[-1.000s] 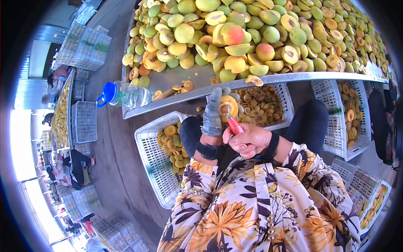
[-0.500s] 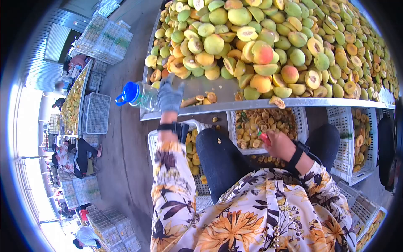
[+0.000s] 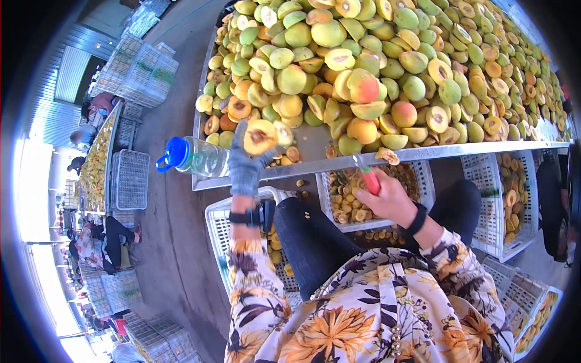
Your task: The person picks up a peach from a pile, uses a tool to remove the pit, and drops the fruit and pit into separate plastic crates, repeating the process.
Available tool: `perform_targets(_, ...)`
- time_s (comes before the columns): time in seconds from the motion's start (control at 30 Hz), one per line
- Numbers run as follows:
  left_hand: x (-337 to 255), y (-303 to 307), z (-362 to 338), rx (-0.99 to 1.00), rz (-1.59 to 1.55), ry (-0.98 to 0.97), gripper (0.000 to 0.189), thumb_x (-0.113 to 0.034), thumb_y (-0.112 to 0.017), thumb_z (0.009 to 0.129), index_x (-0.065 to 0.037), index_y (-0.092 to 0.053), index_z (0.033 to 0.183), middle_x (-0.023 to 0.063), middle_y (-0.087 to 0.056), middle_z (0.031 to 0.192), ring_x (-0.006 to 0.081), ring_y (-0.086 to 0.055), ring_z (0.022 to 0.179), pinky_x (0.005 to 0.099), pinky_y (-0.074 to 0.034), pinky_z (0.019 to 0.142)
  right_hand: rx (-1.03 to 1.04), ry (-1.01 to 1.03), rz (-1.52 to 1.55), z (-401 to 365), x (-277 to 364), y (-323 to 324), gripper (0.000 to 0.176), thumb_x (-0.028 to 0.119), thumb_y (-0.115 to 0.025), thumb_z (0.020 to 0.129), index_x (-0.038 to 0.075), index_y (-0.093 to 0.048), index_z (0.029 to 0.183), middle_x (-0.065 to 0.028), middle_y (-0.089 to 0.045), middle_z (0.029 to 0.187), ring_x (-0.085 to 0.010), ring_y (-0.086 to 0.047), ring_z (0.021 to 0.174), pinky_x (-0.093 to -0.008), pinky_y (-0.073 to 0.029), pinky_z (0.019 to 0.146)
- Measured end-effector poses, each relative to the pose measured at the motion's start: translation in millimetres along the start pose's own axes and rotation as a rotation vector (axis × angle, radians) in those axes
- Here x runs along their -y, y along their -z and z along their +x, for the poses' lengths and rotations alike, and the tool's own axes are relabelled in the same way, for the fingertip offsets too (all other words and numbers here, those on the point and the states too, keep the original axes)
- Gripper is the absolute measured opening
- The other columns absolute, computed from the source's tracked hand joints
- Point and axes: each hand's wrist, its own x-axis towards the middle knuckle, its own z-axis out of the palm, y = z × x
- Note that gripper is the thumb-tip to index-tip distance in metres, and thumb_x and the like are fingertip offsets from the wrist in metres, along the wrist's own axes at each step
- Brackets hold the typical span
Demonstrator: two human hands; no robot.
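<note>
One peach half (image 3: 260, 137) faces up; red tool (image 3: 368, 178) points forward.

No lettering can be read from where you sit: the blue-capped bottle (image 3: 196, 157) at 9 o'clock shows no legible label, and neither the white crate (image 3: 219, 230) at 8 o'clock nor the red-handled tool (image 3: 370, 180) at 3 o'clock carries any mark you can make out.
</note>
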Motion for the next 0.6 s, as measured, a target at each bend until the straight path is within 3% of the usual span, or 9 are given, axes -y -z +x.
perform_targets(0.07,-22.9,-11.5,-34.6,0.113,0.041,-0.089,0.092,-0.017,-0.081,0.056,0.0,-0.029,0.13,0.0122,-0.044,0.122,0.0173,-0.046,0.108,0.0302,-0.04,0.092,-0.011,0.057,0.136,12.9,1.2,-14.4,0.046,0.031,-0.066,0.075,0.001,-0.048,0.105,-0.0113,-0.056,0.069,-0.0215,-0.057,0.065,-0.0309,-0.046,0.063)
perform_targets(0.13,-53.9,-28.2,-59.0,0.251,-0.194,-0.115,0.094,-0.018,-0.081,0.057,0.001,-0.026,0.131,0.012,-0.042,0.124,0.0186,-0.045,0.11,0.0319,-0.039,0.094,0.005,0.011,0.469,17.0,12.1,-26.4,0.046,0.031,-0.064,0.078,0.003,-0.045,0.109,-0.0076,-0.056,0.066,-0.0166,-0.054,0.054,-0.0267,-0.046,0.053)
perform_targets(0.23,-79.5,-48.3,-78.8,0.346,-0.048,-0.193,0.095,-0.019,-0.079,0.059,-0.003,-0.022,0.134,0.0124,-0.039,0.128,0.0215,-0.043,0.115,0.0326,-0.037,0.096,0.27,-0.176,0.726,14.0,36.6,-13.4,0.038,0.028,-0.059,0.083,0.005,-0.044,0.11,-0.0057,-0.056,0.063,-0.0099,-0.047,0.041,-0.0226,-0.041,0.039)
perform_targets(0.3,-87.1,-60.3,-89.0,0.365,-0.073,-0.212,0.096,-0.017,-0.08,0.059,-0.005,-0.021,0.135,0.0124,-0.039,0.128,0.0223,-0.042,0.116,0.033,-0.038,0.095,0.234,-0.207,0.896,7.0,32.2,-15.3,0.035,0.026,-0.057,0.084,0.005,-0.044,0.109,-0.0059,-0.055,0.061,-0.0084,-0.043,0.037,-0.022,-0.037,0.035)
perform_targets(0.37,-96.4,-77.3,-101.7,0.26,-0.751,0.004,0.087,-0.027,-0.074,0.067,-0.01,-0.022,0.135,0.0106,-0.042,0.124,0.0231,-0.045,0.113,0.0328,-0.043,0.09,0.211,-0.269,1.151,1.4,33.7,-14.1,0.028,0.022,-0.053,0.087,0.004,-0.044,0.107,-0.0057,-0.055,0.059,-0.0069,-0.04,0.034,-0.0215,-0.033,0.032)
perform_targets(0.4,-92.8,-87.4,-105.3,0.268,-0.749,0.003,0.087,-0.027,-0.074,0.067,-0.01,-0.022,0.135,0.0106,-0.042,0.124,0.0231,-0.045,0.113,0.0328,-0.043,0.09,0.204,-0.266,1.156,-0.8,34.8,-16.1,0.028,0.022,-0.053,0.087,0.004,-0.044,0.107,-0.0057,-0.055,0.059,-0.0069,-0.04,0.034,-0.0215,-0.033,0.032)
perform_targets(0.47,-77.6,-105.5,-111.6,0.091,-1.199,0.298,0.074,-0.04,-0.064,0.076,-0.012,-0.025,0.132,0.0091,-0.045,0.118,0.0222,-0.048,0.106,0.0321,-0.047,0.083,0.117,-0.23,1.049,-3.5,36.0,-22.8,0.027,0.021,-0.053,0.087,0.005,-0.044,0.106,-0.0047,-0.056,0.061,-0.005,-0.04,0.035,-0.0199,-0.032,0.032)
perform_targets(0.53,-75.3,-110.4,-106.4,0.011,-1.125,0.394,0.062,-0.047,-0.052,0.082,-0.01,-0.032,0.127,0.0078,-0.047,0.113,0.0204,-0.051,0.1,0.0323,-0.048,0.081,0.122,-0.167,0.816,-1.9,26.0,-27.2,0.031,0.02,-0.058,0.083,0.002,-0.043,0.104,-0.0107,-0.057,0.061,-0.0163,-0.049,0.038,-0.0277,-0.038,0.036)
perform_targets(0.6,-68.2,-113.0,-97.8,-0.124,-1.108,0.375,0.055,-0.043,-0.051,0.084,-0.008,-0.036,0.125,0.0089,-0.047,0.113,0.0208,-0.052,0.1,0.0335,-0.046,0.084,-0.271,0.292,-0.024,-6.8,21.4,-30.7,0.036,0.02,-0.063,0.078,-0.001,-0.043,0.1,-0.0184,-0.056,0.062,-0.0332,-0.056,0.049,-0.0376,-0.043,0.045)
